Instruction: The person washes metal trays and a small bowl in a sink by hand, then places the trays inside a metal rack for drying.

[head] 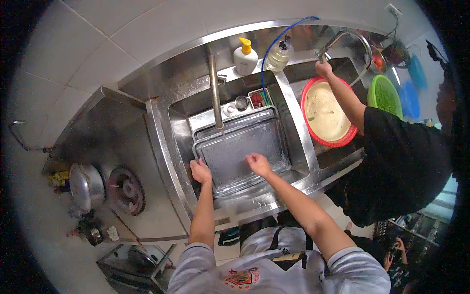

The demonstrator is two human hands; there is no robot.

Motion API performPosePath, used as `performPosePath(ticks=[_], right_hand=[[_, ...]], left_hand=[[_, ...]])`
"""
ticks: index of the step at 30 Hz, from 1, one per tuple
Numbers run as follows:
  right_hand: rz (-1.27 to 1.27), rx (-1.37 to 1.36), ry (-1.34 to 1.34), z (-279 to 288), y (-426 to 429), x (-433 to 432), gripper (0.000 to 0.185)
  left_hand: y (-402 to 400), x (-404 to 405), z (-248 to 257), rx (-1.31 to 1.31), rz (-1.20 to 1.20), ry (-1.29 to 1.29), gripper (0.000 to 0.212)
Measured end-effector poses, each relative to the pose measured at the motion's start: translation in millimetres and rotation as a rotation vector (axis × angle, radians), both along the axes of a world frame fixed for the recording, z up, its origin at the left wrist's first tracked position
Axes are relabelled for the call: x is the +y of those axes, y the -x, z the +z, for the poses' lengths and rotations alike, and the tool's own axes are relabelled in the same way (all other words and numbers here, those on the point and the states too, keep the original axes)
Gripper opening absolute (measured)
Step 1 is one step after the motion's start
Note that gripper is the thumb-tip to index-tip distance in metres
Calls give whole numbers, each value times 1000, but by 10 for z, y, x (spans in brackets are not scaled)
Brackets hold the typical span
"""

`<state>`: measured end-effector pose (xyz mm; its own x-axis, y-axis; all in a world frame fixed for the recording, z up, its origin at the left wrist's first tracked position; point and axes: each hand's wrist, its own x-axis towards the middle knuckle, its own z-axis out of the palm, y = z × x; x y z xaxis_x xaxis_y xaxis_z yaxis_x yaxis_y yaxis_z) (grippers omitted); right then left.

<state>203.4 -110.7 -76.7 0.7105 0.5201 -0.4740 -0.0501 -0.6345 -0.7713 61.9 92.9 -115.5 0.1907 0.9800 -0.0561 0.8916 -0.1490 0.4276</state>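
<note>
In the steel sink basin (183, 147), a rectangular grey tray (235, 154) leans at a slant, its surface wet. The rim of a similar container (205, 134) shows behind it. My left hand (201, 171) grips the tray's left rim with the thumb on top. Over the middle of the tray is my right hand (258, 164), its fingers curled in; whether something is inside them is hidden. The spout of a faucet (216, 95) ends above the tray's far edge. Behind the trays are a drain fitting (241, 103) and a small box (259, 98) with red and green things.
A white yellow-topped pump bottle (245, 60) and a clear pump bottle (279, 57) stand behind the sink. At right, a co-worker's hand (323, 68) is near the second faucet, over a red basin (304, 106) of cloudy liquid. A gas burner (126, 189) and a metal pot (88, 187) are at left.
</note>
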Motion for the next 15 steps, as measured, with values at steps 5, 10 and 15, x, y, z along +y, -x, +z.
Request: performPosePath(ticks=[5,10,15], right_hand=[[12,36,-35,185,228,385,34],[107,-321,-239,523,492,607,46],[60,-596,-212,988,405,987,54]], left_hand=[[0,-43,438,-143,-195,-176,26],[-159,-209,1192,-282,-427,-57,20],[-455,-351,1882,-254,-601,128,45]])
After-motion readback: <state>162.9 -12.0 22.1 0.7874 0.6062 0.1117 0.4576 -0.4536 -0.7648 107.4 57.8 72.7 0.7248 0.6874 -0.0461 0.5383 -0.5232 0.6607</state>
